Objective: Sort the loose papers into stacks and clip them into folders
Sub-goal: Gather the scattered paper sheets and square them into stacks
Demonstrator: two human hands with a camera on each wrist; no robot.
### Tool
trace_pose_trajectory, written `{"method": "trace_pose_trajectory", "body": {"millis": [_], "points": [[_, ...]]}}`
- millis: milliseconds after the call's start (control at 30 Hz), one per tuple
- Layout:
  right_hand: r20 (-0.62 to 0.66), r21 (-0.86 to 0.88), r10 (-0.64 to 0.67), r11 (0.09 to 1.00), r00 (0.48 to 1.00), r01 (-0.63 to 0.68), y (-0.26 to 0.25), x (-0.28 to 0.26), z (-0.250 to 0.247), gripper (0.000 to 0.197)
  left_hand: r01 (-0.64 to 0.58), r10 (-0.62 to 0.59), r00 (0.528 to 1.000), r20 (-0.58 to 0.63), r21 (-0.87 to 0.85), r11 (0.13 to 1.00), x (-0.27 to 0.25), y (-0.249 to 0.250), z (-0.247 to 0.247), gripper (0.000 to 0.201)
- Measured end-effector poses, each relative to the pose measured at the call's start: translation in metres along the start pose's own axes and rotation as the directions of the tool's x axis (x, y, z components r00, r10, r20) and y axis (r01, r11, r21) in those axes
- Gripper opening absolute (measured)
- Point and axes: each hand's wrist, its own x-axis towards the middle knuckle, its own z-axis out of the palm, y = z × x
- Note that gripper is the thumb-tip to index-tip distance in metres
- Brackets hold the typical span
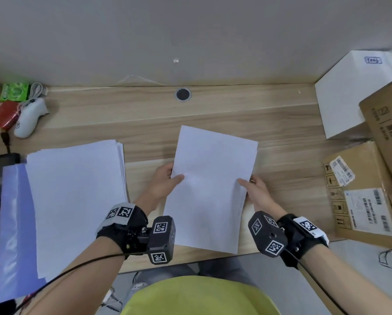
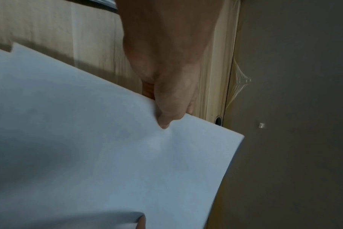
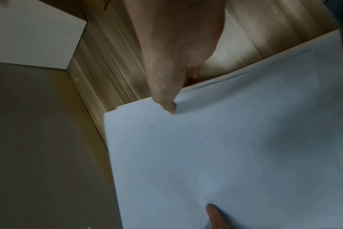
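A thin sheaf of white papers [image 1: 211, 185] is held above the wooden desk [image 1: 145, 114], tilted slightly. My left hand [image 1: 167, 178] pinches its left edge, thumb on top and fingers beneath. On the right edge, my right hand [image 1: 251, 185] pinches the same way. In the left wrist view the left hand's thumb [image 2: 166, 114] presses the sheaf [image 2: 107, 155]. The right wrist view shows the right thumb [image 3: 166, 99] on the sheaf [image 3: 225, 155], whose sheets are slightly uneven at the edge. A bigger white paper stack [image 1: 77, 201] lies at left on a pale blue folder [image 1: 15, 223].
Cardboard boxes [image 1: 363, 194] and a white box [image 1: 349, 94] crowd the desk's right side. A white game controller [image 1: 29, 119], a green packet [image 1: 13, 92] and a red packet [image 1: 4, 117] sit at back left. A cable hole [image 1: 182, 94] is at the desk's back edge.
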Motion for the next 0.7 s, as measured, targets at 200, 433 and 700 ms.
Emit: {"method": "trace_pose_trajectory", "body": {"millis": [200, 433, 700], "points": [[0.054, 0.070, -0.040, 0.997, 0.998, 0.037, 0.010, -0.038, 0.031, 0.023, -0.028, 0.026, 0.999, 0.042, 0.043, 0.999, -0.021, -0.008, -0.026, 0.033], [-0.012, 0.121, -0.317, 0.941, 0.948, 0.316, -0.056, -0.088, 0.056, 0.028, -0.208, 0.208, 0.978, 0.006, -0.005, 0.978, -0.046, 0.046, -0.062, 0.034], [-0.099, 0.178, -0.560, 0.803, 0.822, 0.569, -0.096, -0.148, 0.080, 0.037, -0.362, 0.354, 0.930, -0.093, -0.078, 0.929, -0.087, 0.079, -0.086, 0.028]]}}
